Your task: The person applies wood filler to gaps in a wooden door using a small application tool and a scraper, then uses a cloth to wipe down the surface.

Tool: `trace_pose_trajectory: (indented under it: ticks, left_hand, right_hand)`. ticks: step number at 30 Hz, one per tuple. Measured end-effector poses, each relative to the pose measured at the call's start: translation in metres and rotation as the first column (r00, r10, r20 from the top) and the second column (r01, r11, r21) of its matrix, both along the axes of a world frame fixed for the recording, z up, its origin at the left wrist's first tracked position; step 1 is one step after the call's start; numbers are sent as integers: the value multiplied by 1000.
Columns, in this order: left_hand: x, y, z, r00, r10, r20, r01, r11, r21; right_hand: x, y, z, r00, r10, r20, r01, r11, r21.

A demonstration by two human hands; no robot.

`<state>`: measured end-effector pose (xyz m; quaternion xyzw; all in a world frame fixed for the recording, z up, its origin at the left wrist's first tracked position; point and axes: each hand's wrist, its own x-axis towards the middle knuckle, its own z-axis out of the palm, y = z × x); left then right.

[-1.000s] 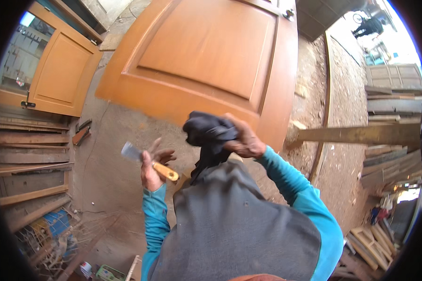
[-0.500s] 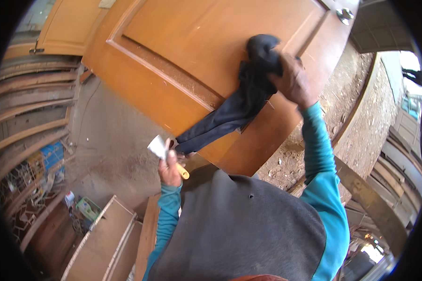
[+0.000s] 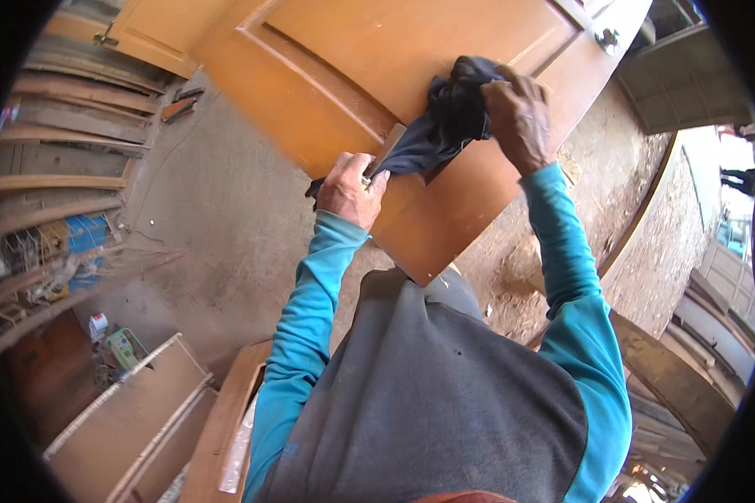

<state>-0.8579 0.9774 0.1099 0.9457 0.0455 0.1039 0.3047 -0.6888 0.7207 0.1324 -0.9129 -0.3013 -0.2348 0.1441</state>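
Observation:
An orange-brown panelled wooden door (image 3: 335, 50) lies in front of me. Bunched across it is a dark cloth (image 3: 445, 113). My right hand (image 3: 518, 117) is closed on the cloth's upper end. At the door's near left edge, my left hand (image 3: 352, 191) is closed around a putty knife (image 3: 386, 149); only its flat blade shows, lying against the cloth, and its handle is hidden by the hand. The cloth's lower end passes under or behind the left hand, its tip showing beside the fingers. Whether those fingers also grip it, I cannot tell.
A round metal doorknob (image 3: 608, 38) sits at the door's far right. Wooden boards (image 3: 75, 134) are stacked on the left. Wood shavings (image 3: 600, 159) litter the floor on the right. Near the lower left stand flat panels (image 3: 130, 402) and a green container (image 3: 126, 348).
My left hand has moved up and right with the putty knife, bringing the blade against the cloth. The right hand still holds the cloth's upper end. The whole view has shifted slightly.

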Motion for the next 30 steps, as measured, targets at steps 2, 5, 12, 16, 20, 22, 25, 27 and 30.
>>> trace_pose_trajectory:
  ticks: [2,5,12,16,20,22,25,27,30]
  left_hand:
    - [-25,-1,13,976,49,212,-1,976,-220]
    - [-74,-22,50,987,129,98,-40,782,-622]
    - [-174,-68,73,961,140,240,197,264,-944]
    - [-212,-71,48,950,231,209,131,312,-941]
    - [-226,-84,44,943,281,178,109,243,-964]
    - [-224,-93,44,929,238,284,198,329,-923]
    - [-199,-105,36,948,178,263,192,341,-920]
    - [-186,-110,43,980,134,145,93,332,-939]
    - [-154,-122,43,987,159,-31,-99,440,-893]
  right_hand:
    - [-27,2,49,984,-39,174,17,992,126]
    - [-86,-5,85,961,242,-134,-159,880,448]
    - [-242,35,119,584,733,-349,-455,652,607]
    - [-257,13,133,413,651,-637,-346,759,551]
    - [-264,-6,81,150,717,-680,-215,695,686]
    - [-280,-3,53,31,749,-661,-29,662,749]
    - [-281,-15,50,10,800,-600,181,588,788]
    - [-264,-28,53,-20,824,-566,317,542,779]
    - [-218,-62,55,-12,814,-580,378,541,751]
